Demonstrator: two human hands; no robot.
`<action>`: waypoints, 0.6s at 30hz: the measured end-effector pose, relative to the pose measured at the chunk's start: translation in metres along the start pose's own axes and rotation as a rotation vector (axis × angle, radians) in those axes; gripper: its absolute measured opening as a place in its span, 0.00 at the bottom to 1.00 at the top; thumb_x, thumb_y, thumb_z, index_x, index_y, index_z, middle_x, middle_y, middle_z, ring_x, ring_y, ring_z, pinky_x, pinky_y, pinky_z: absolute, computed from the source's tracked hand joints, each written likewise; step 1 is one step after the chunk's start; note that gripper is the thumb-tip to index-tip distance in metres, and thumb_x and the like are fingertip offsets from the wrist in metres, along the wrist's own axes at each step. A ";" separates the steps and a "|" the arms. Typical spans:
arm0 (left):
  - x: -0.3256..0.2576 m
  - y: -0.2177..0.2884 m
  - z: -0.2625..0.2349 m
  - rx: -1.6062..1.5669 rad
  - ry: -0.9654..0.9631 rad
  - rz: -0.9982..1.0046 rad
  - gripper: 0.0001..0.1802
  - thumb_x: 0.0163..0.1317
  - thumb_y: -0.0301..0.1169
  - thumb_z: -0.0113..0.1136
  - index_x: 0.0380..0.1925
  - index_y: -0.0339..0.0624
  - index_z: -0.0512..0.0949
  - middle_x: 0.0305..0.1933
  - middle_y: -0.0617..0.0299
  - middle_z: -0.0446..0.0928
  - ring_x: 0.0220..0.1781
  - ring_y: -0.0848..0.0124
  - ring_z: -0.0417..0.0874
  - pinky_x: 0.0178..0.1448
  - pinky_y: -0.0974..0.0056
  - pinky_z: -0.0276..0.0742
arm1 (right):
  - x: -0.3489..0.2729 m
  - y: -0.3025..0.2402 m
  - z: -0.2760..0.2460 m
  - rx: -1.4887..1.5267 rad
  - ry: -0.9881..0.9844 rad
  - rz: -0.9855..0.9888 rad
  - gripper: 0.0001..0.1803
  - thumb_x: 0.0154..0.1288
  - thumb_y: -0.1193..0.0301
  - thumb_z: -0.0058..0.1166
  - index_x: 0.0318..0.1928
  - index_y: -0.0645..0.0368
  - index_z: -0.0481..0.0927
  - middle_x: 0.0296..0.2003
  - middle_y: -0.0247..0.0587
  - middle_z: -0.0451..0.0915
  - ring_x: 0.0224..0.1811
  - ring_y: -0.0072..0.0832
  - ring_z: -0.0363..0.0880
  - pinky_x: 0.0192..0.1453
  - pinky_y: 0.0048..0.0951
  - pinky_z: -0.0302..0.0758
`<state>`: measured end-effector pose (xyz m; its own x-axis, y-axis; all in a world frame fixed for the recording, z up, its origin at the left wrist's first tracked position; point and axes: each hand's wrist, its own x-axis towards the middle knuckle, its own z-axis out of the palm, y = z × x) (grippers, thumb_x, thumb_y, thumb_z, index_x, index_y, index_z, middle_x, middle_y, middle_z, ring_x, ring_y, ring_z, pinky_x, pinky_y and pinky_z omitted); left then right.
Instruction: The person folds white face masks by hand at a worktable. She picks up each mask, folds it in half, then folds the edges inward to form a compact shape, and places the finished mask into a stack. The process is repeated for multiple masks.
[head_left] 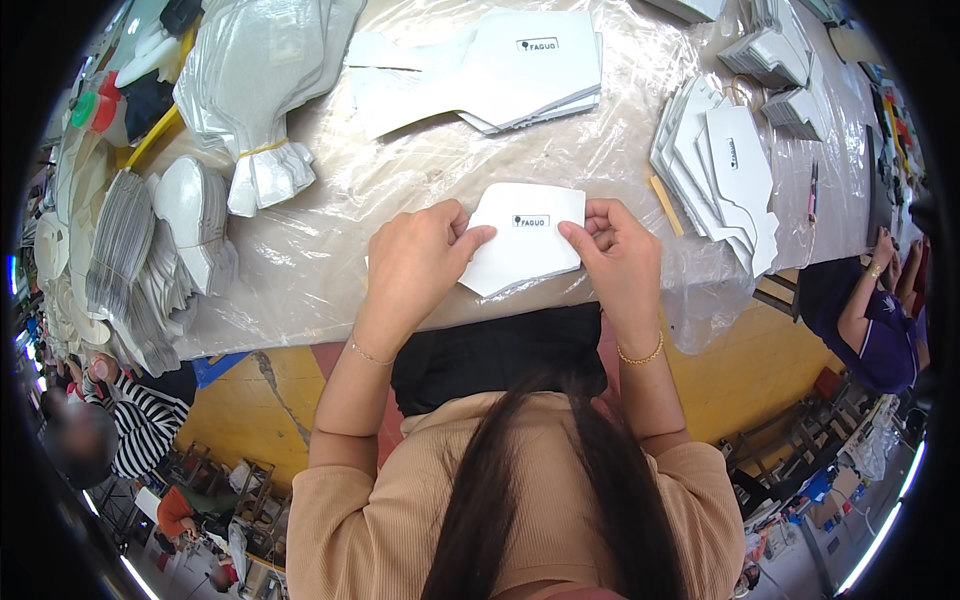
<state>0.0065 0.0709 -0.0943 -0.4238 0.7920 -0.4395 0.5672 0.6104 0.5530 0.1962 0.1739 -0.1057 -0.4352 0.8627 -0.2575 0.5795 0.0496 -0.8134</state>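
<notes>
Fingers (606, 212) closed on the white panel (525, 252), both sides: your L hand (420, 248) pinches its left edge, R hand (627, 255) its right, thumbs on top. Panel's print-side up, over the plastic-covered table (300, 265) nr your edge, approx. ctr; wood strip (666, 206) + white stack (740, 188) off to R.

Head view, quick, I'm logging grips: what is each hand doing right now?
Left hand: closed, pinching the white piece at its left edge, thumb on top.
Right hand: closed, pinching the same piece at its right edge, thumb on top.
</notes>
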 end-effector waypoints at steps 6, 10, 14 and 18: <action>0.000 -0.001 0.000 -0.004 -0.006 0.000 0.21 0.58 0.44 0.70 0.24 0.35 0.80 0.17 0.55 0.77 0.19 0.63 0.77 0.28 0.62 0.70 | 0.000 -0.001 -0.001 -0.021 -0.007 0.001 0.11 0.59 0.74 0.68 0.40 0.65 0.82 0.29 0.43 0.84 0.24 0.25 0.81 0.30 0.25 0.76; 0.000 -0.001 0.000 -0.004 -0.001 0.011 0.20 0.58 0.43 0.70 0.24 0.35 0.80 0.17 0.55 0.77 0.19 0.63 0.77 0.28 0.62 0.70 | 0.000 -0.001 0.000 -0.014 0.004 -0.014 0.11 0.59 0.74 0.68 0.40 0.65 0.82 0.29 0.43 0.84 0.24 0.25 0.81 0.31 0.26 0.76; 0.000 -0.001 0.000 -0.013 -0.006 -0.003 0.19 0.58 0.43 0.71 0.25 0.35 0.81 0.17 0.55 0.77 0.19 0.63 0.77 0.28 0.62 0.70 | -0.001 -0.001 0.000 -0.017 0.000 -0.017 0.11 0.59 0.74 0.68 0.40 0.65 0.82 0.29 0.44 0.83 0.25 0.26 0.81 0.31 0.26 0.76; 0.000 0.000 -0.001 -0.018 -0.011 -0.011 0.19 0.58 0.43 0.71 0.25 0.35 0.82 0.17 0.55 0.77 0.19 0.64 0.77 0.28 0.62 0.70 | -0.001 0.000 0.000 -0.032 -0.003 -0.023 0.11 0.59 0.74 0.68 0.40 0.65 0.82 0.29 0.44 0.83 0.25 0.27 0.81 0.31 0.27 0.76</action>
<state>0.0056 0.0710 -0.0942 -0.4219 0.7853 -0.4532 0.5497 0.6190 0.5609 0.1965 0.1725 -0.1053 -0.4510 0.8596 -0.2402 0.5910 0.0859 -0.8021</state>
